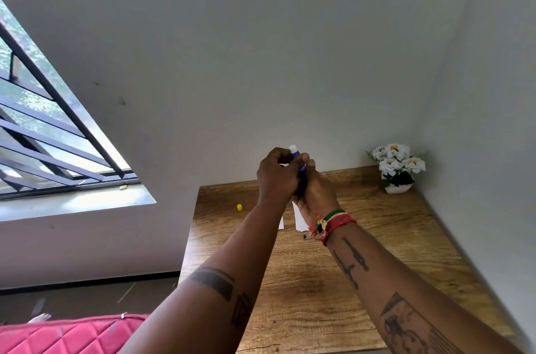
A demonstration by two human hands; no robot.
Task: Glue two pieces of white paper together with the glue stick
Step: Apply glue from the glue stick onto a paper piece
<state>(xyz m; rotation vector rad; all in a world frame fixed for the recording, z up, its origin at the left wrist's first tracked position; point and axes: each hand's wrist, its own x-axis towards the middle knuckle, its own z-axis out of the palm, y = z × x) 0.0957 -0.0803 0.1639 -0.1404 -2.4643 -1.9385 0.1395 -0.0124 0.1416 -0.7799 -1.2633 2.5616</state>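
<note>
Up above the wooden desk (362,252), I grip the blue glue stick (297,158) with both hands pressed close, my left hand (275,176) curled around its upper part and my right hand (316,191) wrapped around the base, its white tip poking out on top. Beneath my wrists, white paper (300,220) lies flat on the desk. A yellow cap (239,207) sits to the left, well apart, and white flowers in a pot (397,166) fill the far corner.

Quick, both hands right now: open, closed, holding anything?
Left hand: closed around the blue glue stick with the white tip.
Right hand: closed on the same glue stick from below.
</note>
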